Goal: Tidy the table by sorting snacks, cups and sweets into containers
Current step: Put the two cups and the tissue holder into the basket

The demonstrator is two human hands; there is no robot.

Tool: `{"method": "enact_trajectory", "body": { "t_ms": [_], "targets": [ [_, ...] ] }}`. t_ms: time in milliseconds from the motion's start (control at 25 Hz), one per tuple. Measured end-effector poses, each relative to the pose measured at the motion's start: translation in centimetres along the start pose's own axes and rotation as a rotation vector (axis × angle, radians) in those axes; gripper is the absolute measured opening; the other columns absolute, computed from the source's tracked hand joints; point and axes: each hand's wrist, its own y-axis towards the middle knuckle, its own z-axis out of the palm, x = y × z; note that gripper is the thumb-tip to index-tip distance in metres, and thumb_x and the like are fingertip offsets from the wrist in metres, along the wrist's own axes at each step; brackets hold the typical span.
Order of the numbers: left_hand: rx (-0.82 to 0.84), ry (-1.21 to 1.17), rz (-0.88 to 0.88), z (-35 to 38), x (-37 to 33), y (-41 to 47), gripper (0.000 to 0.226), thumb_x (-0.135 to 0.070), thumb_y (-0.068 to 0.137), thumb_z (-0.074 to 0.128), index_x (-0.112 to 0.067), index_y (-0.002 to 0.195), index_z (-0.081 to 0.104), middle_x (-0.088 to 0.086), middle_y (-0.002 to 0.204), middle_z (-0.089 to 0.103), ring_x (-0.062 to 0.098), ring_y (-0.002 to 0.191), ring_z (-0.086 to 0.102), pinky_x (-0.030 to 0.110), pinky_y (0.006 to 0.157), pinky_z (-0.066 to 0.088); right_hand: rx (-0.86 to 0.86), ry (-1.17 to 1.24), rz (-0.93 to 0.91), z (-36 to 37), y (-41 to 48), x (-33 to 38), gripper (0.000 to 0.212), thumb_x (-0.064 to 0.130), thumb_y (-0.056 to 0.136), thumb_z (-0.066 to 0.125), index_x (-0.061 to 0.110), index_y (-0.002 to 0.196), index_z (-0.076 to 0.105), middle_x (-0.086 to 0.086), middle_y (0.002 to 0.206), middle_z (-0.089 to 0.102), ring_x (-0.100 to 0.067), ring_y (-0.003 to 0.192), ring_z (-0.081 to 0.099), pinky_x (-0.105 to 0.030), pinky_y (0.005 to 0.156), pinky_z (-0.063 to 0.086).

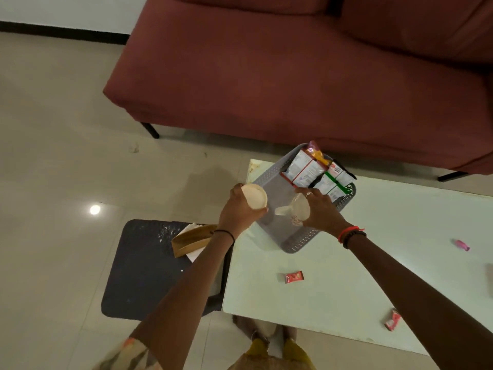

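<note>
Each hand grips one cup: left hand (238, 209) beside the grey basket (269, 180), right hand (321, 209) over it. Four snack packets (304, 169) inside; three sweets (294, 277) near it.

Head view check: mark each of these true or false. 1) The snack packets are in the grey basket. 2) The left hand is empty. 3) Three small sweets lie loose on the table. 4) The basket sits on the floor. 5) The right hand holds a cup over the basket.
1) True: the snack packets stand in the far end of the grey basket.
2) False: the left hand holds a pale cup.
3) True: a red sweet, another red sweet and a pink sweet lie on the table.
4) False: the basket sits on the table.
5) True: the right hand holds a patterned cup over the basket.
</note>
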Motion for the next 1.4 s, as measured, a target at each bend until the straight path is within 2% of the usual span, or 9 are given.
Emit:
{"method": "enact_trajectory", "body": {
  "t_ms": [120, 240, 440, 560, 800, 1000, 1280, 1400],
  "targets": [
    [0.043, 0.021, 0.015, 3.6, -1.6, 3.3, 0.089, -0.046, 0.061, 0.079, -0.014, 0.129, 0.032, 0.008, 0.129, 0.048, 0.03, 0.112, 0.053, 0.043, 0.089, 0.052, 0.048, -0.011, 0.078, 0.3, 1.7, -2.9, 0.093, 0.022, 0.065, 0.084, 0.006, 0.14, 0.032, -0.018, 0.137, 0.044, -0.037, 0.122, 0.045, -0.042, 0.101, 0.04],
    [0.058, 0.048, 0.033, 7.0, -2.1, 5.8, 0.092, -0.045, 0.061, 0.08, -0.011, 0.132, 0.032, 0.01, 0.13, 0.049, 0.029, 0.115, 0.051, 0.041, 0.091, 0.049, 0.115, -0.041, 0.041, 1.1, 3.2, -5.0, 0.09, 0.024, 0.066, 0.083, 0.005, 0.14, 0.034, -0.016, 0.138, 0.042, -0.035, 0.123, 0.043, -0.042, 0.101, 0.039],
    [0.062, 0.039, 0.021, 11.2, -1.6, 9.4, 0.096, -0.039, 0.062, 0.081, -0.007, 0.134, 0.028, 0.015, 0.131, 0.048, 0.033, 0.117, 0.049, 0.046, 0.093, 0.049, 0.134, 0.013, 0.021, 3.4, 5.0, -8.2, 0.092, 0.025, 0.065, 0.083, 0.019, 0.142, 0.034, -0.02, 0.139, 0.033, -0.041, 0.127, 0.038, -0.052, 0.104, 0.04],
    [0.044, 0.036, 0.029, 12.7, -1.4, 11.0, 0.093, -0.037, 0.061, 0.082, -0.007, 0.132, 0.03, 0.016, 0.129, 0.049, 0.033, 0.116, 0.05, 0.044, 0.091, 0.048, 0.153, -0.003, -0.005, 4.2, 6.0, -9.4, 0.09, 0.026, 0.067, 0.082, 0.024, 0.142, 0.033, -0.017, 0.142, 0.035, -0.04, 0.129, 0.038, -0.054, 0.106, 0.039],
    [0.124, 0.087, 0.068, 14.3, -0.7, 13.3, 0.096, -0.04, 0.061, 0.081, -0.01, 0.135, 0.027, 0.015, 0.134, 0.046, 0.032, 0.119, 0.047, 0.045, 0.095, 0.046, 0.154, -0.039, -0.06, 5.3, 7.2, -10.4, 0.085, 0.022, 0.07, 0.08, 0.026, 0.142, 0.034, -0.013, 0.145, 0.037, -0.039, 0.129, 0.037, -0.052, 0.105, 0.039],
    [0.198, 0.07, 0.103, 14.5, -0.9, 14.5, 0.094, -0.039, 0.061, 0.083, -0.01, 0.133, 0.031, 0.013, 0.133, 0.047, 0.029, 0.119, 0.047, 0.044, 0.096, 0.047, 0.154, -0.169, -0.09, 5.1, 8.1, -10.5, 0.083, 0.021, 0.077, 0.074, 0.024, 0.145, 0.029, -0.013, 0.148, 0.032, -0.034, 0.13, 0.035, -0.047, 0.104, 0.043],
    [0.251, 0.111, 0.188, 13.7, -1.8, 16.0, 0.085, -0.033, 0.064, 0.082, -0.007, 0.131, 0.037, 0.014, 0.132, 0.05, 0.028, 0.121, 0.047, 0.046, 0.1, 0.044, 0.151, -0.219, -0.104, 5.0, 8.5, -11.0, 0.085, 0.021, 0.077, 0.074, 0.02, 0.147, 0.026, -0.015, 0.148, 0.031, -0.034, 0.131, 0.036, -0.049, 0.104, 0.044],
    [0.288, 0.084, 0.166, 13.7, -1.8, 16.1, 0.091, -0.034, 0.065, 0.082, -0.008, 0.135, 0.03, 0.015, 0.138, 0.043, 0.029, 0.126, 0.042, 0.045, 0.104, 0.039, 0.158, -0.198, -0.126, 5.0, 8.5, -11.2, 0.086, 0.02, 0.076, 0.075, 0.021, 0.146, 0.027, -0.015, 0.147, 0.033, -0.037, 0.13, 0.038, -0.05, 0.104, 0.043]
  ]
}}
